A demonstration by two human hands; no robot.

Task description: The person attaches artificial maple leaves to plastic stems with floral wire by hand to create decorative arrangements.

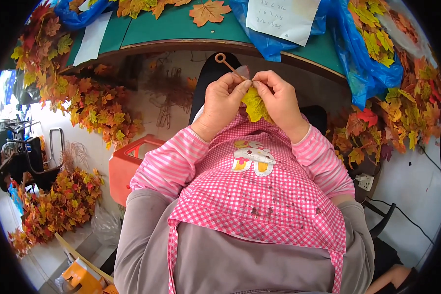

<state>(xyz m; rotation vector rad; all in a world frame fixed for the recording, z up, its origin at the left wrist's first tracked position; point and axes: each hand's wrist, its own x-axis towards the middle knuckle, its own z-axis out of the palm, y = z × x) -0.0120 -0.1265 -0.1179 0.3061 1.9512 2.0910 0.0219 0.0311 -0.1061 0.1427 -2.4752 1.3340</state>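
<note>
In front of my chest, both hands meet over the lap of a pink checked apron (259,196). My left hand (219,103) is closed in a pinch on a thin brown stem (229,65) that ends in a small ring above the fingers. My right hand (282,102) pinches close by, thumb and forefinger at the base of a yellow-green artificial maple leaf (255,106). The leaf hangs down between the two thumbs. Fingertips hide the spot where leaf and stem come together. A bit of clear film (243,71) shows behind the fingers.
A green-topped table (152,30) curves across the front, with an orange leaf (209,12), blue plastic bags (365,78) and a handwritten sheet (281,19). Leaf garlands hang at left (95,105) and right (402,112). A red plastic stool (125,169) stands by my left arm.
</note>
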